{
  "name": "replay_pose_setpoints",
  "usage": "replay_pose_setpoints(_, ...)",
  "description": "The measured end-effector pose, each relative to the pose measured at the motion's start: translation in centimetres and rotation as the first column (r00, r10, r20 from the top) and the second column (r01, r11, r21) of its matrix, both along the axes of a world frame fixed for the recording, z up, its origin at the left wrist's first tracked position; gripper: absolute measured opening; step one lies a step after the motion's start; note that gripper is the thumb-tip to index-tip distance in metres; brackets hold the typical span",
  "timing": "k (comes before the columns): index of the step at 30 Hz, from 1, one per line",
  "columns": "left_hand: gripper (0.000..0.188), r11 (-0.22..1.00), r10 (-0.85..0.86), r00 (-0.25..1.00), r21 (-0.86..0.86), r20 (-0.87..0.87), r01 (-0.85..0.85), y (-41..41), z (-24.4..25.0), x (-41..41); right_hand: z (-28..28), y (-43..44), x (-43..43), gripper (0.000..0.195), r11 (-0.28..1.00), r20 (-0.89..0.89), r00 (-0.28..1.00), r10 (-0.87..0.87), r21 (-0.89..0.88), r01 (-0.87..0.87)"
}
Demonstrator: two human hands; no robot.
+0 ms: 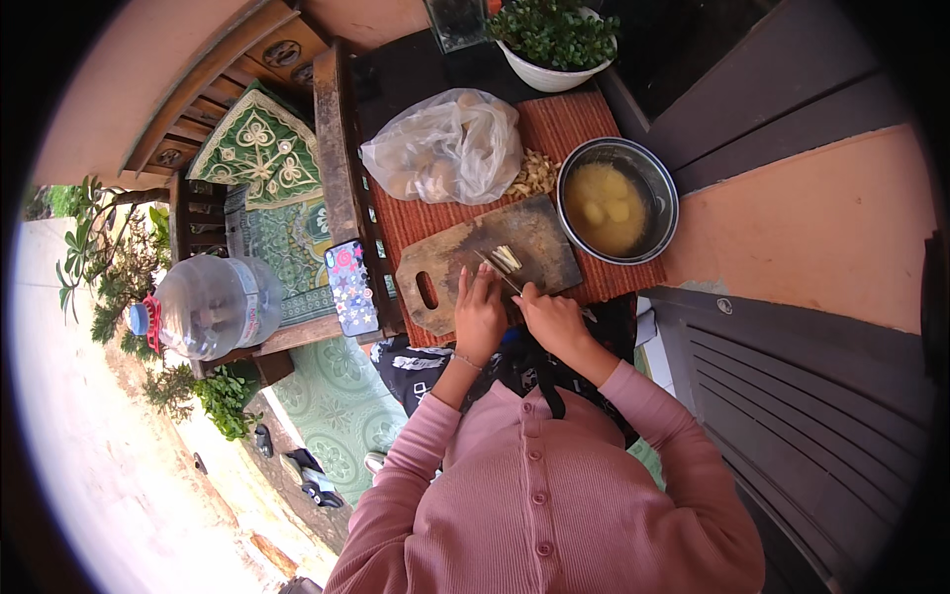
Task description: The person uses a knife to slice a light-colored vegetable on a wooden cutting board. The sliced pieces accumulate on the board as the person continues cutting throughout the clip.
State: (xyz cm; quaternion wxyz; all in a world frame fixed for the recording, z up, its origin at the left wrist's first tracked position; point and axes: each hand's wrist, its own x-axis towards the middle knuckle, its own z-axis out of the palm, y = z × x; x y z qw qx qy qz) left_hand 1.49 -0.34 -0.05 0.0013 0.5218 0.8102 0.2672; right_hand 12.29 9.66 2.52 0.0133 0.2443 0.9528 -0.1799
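My right hand (551,315) grips a knife (501,273), whose blade slants up and left over a worn wooden cutting board (475,237). Against the blade's left side, my left hand (480,308) has its fingertips down on the board. Whether a piece is under those fingers is hidden. Just right of the blade lies a small group of pale cut sticks (506,258), perhaps potato. A metal bowl (672,204) at the board's right holds several peeled potatoes (608,202) in cloudy yellowish liquid.
Behind the board are a clear plastic bag (453,148) of potatoes and a pile of peelings (536,174) on a red-brown striped mat (571,119). A potted plant (553,37) stands at the back. Left, a phone (351,288) and large water bottle (215,306) lie on a wooden bench (338,141).
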Motion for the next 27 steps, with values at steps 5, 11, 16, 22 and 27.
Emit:
replay_pose_setpoints(5,0.034,1.0,-0.004,1.0,-0.018,-0.002,0.003,0.0,0.1,0.0,-0.2,0.0,-0.1,0.029,0.998,0.002,1.0,-0.005,-0.061,0.005)
replay_pose_setpoints(11,0.036,1.0,-0.002,1.0,-0.019,0.006,0.002,0.1,0.2,0.0,-1.1,0.2,0.0,0.029,0.997,0.007,1.0,-0.001,-0.073,0.001)
replay_pose_setpoints(16,0.037,1.0,0.011,1.0,0.01,-0.004,-0.011,0.1,0.1,0.1,-0.9,0.2,-0.2,0.03,1.0,0.011,1.0,0.018,-0.007,-0.018)
replay_pose_setpoints(22,0.037,1.0,0.014,1.0,0.021,-0.002,-0.014,0.0,0.0,0.2,-1.2,-0.1,-0.2,0.03,0.996,0.002,1.0,0.023,0.082,-0.023)
replay_pose_setpoints(27,0.043,1.0,0.02,1.0,0.022,0.022,-0.021,-0.1,-0.4,0.1,-1.4,-0.5,-0.1,0.03,0.98,-0.009,1.0,0.028,0.195,-0.025)
